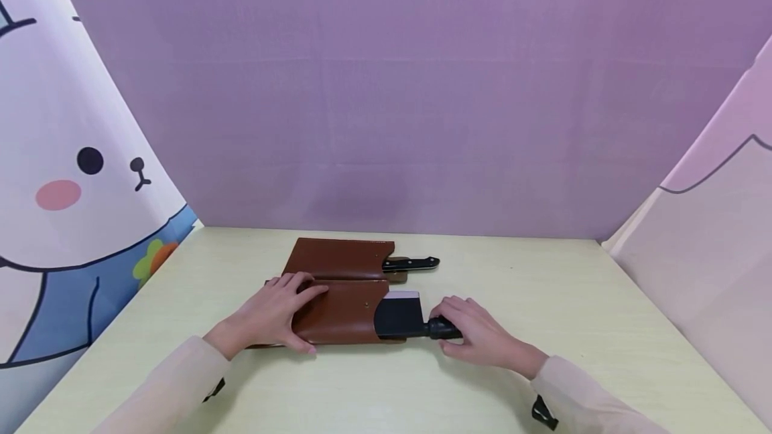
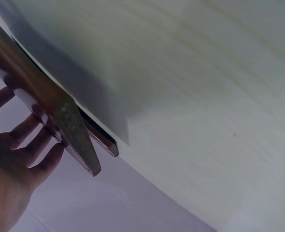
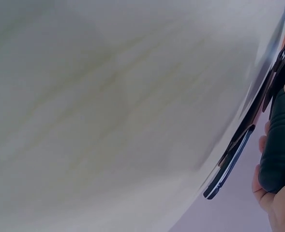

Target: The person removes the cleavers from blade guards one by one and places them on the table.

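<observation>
A brown leather knife sheath (image 1: 344,313) lies flat on the table, with a black-bladed cleaver (image 1: 399,315) partway inside its right-hand mouth. My left hand (image 1: 274,310) spans the sheath's left part, thumb along the near edge and fingers over the top and far side. In the left wrist view those fingers rest against the sheath (image 2: 36,92). My right hand (image 1: 476,332) grips the cleaver's black handle (image 1: 443,328), which shows rounded and ridged in the right wrist view (image 3: 280,140). The part of the blade inside the sheath is hidden.
Just behind lies a second brown sheath (image 1: 340,256) with a riveted black knife handle (image 1: 413,264) sticking out to the right. The pale table (image 1: 543,286) ends at a purple cloth backdrop (image 1: 386,99). A cartoon-printed cloth (image 1: 78,233) hangs on the left.
</observation>
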### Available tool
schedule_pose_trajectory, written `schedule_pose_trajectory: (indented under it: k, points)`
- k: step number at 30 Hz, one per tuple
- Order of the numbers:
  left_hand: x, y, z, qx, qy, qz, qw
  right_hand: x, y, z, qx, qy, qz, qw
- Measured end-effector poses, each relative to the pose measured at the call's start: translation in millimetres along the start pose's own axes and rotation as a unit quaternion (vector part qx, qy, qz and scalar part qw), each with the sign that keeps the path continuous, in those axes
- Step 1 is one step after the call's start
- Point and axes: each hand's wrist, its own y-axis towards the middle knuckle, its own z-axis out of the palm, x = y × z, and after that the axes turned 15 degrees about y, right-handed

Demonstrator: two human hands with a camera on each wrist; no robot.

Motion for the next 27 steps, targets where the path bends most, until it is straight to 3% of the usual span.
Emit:
schedule_pose_trajectory:
  k: [27]
  points:
    - [3.4,0.4,2.5,-0.006,-0.004,0.004,1.0000,-5.7,-8.1,-2.1,-0.019,-0.009,-0.011,0.9997]
